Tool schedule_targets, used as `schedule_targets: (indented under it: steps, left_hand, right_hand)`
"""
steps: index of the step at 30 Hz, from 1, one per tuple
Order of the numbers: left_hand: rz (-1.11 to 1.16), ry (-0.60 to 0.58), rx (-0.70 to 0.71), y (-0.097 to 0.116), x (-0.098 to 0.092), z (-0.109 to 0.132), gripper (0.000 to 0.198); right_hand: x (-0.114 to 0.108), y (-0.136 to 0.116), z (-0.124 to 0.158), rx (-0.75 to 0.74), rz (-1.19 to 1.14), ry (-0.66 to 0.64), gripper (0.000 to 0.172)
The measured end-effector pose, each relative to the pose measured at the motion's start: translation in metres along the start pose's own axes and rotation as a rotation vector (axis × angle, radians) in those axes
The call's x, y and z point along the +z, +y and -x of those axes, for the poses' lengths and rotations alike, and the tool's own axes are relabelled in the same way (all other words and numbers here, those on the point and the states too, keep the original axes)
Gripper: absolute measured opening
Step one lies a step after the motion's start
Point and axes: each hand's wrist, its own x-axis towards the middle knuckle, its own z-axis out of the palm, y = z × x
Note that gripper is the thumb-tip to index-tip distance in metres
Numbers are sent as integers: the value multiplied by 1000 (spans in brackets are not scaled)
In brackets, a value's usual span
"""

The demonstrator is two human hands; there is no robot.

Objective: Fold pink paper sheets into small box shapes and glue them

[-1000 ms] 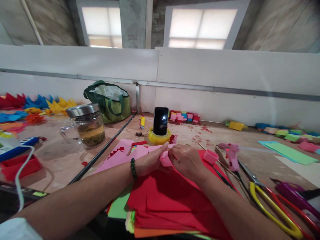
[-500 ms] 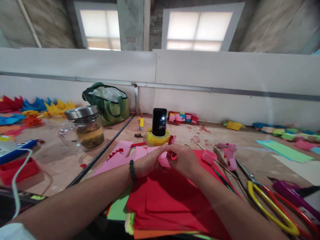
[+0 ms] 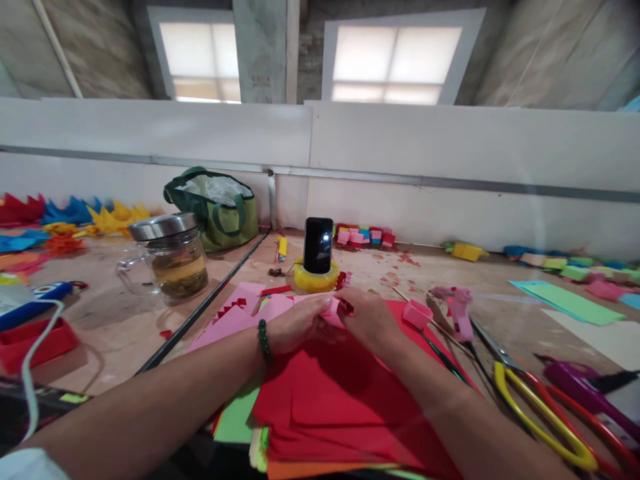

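A small piece of folded pink paper [image 3: 331, 313] is pinched between both hands above a stack of red paper sheets [image 3: 345, 390]. My left hand [image 3: 303, 325], with a green bead bracelet on its wrist, grips the paper from the left. From the right, the bent fingers of my right hand [image 3: 367, 319] close on its edge and cover part of it. To the right of that hand sits a small pink paper box [image 3: 417, 314]. Loose pink sheets [image 3: 245, 293] lie beyond my left wrist.
A phone [image 3: 318, 245] stands in a yellow tape roll [image 3: 316, 277] ahead. Right are a pink glue gun [image 3: 459, 310], large scissors [image 3: 537, 400] and a purple tool [image 3: 585, 393]. On the left stand a glass tea mug [image 3: 175, 263] and a green bag [image 3: 227, 220].
The fingers of my right hand have shifted slightly on the pink paper, and my left fingers have moved a little around it. Both hands still hold it in nearly the same place.
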Motion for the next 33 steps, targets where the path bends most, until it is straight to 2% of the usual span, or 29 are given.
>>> schedule_targets:
  steps: [7, 10, 14, 19, 24, 26, 30, 33]
  left_hand:
    - [10, -10, 15, 0, -3, 0, 28]
    - [38, 17, 12, 3, -5, -1, 28]
    - [77, 25, 47, 6, -9, -2, 28]
    - [51, 10, 18, 2, -6, -3, 29]
    - [33, 28, 51, 3, -4, -2, 28]
    - [47, 51, 71, 5, -6, -2, 29]
    - [152, 66, 81, 10, -11, -3, 27]
    - [228, 12, 77, 12, -12, -2, 25]
  right_hand:
    - [3, 2, 0, -14, -141, -9, 34]
    - [1, 3, 0, -11, -178, 3, 28]
    - [-4, 5, 0, 45, -82, -39, 16]
    - [-8, 2, -1, 107, 96, -60, 24]
    - [-10, 0, -1, 58, 30, -80, 21]
    - [-12, 2, -1, 56, -72, -31, 22]
    - [-19, 6, -2, 100, -286, 149, 32]
    - [-20, 4, -1, 80, -318, 176, 25]
